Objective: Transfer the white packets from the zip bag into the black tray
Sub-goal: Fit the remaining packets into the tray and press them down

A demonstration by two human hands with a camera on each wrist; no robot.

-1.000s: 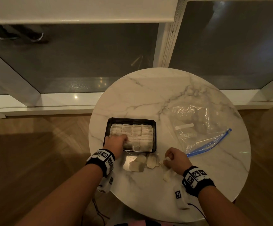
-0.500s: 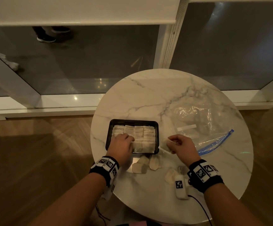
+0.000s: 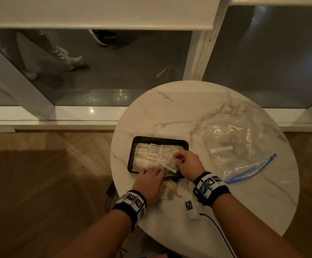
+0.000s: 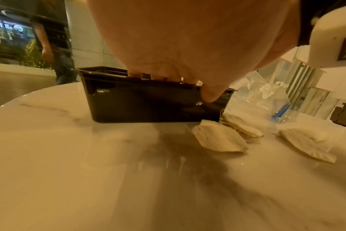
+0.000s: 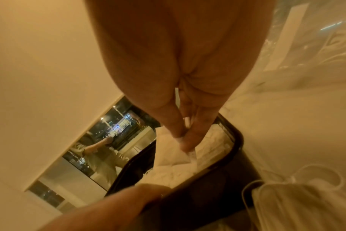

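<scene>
My right hand (image 3: 186, 165): over the near right corner of the tray, thumb and fingertips (image 5: 188, 140) pinching one small white paper packet (image 3: 170, 162) by its edge; the packet hangs tilted just above the rows already packed.
My left hand (image 3: 149, 183): at the near wall of the rectangular black plastic tray (image 3: 132, 157); my fingers reach over the rim onto the packets inside and my thumb presses the outside of the wall, so I am gripping that near edge.
Tray: sits on the left part of the round white marble table (image 3: 170, 112), nearly filled with rows of flat white packets (image 3: 151, 153) lying side by side.
Loose packets (image 3: 172, 190): a few lie on the table just near of the tray, between my two wrists; the left wrist view shows three, one close to the tray's near right corner, two further right.
Clear plastic zip bag with a blue seal strip (image 3: 233, 151): lies flat and crumpled on the right side of the table, apart from the tray, its blue edge toward the near right; I cannot tell if any packets are inside.
Wrists: each wears a black band with black-and-white square markers (image 3: 207, 185).
Far side: a glass wall with white frames (image 3: 194, 58); people's legs show beyond it.
</scene>
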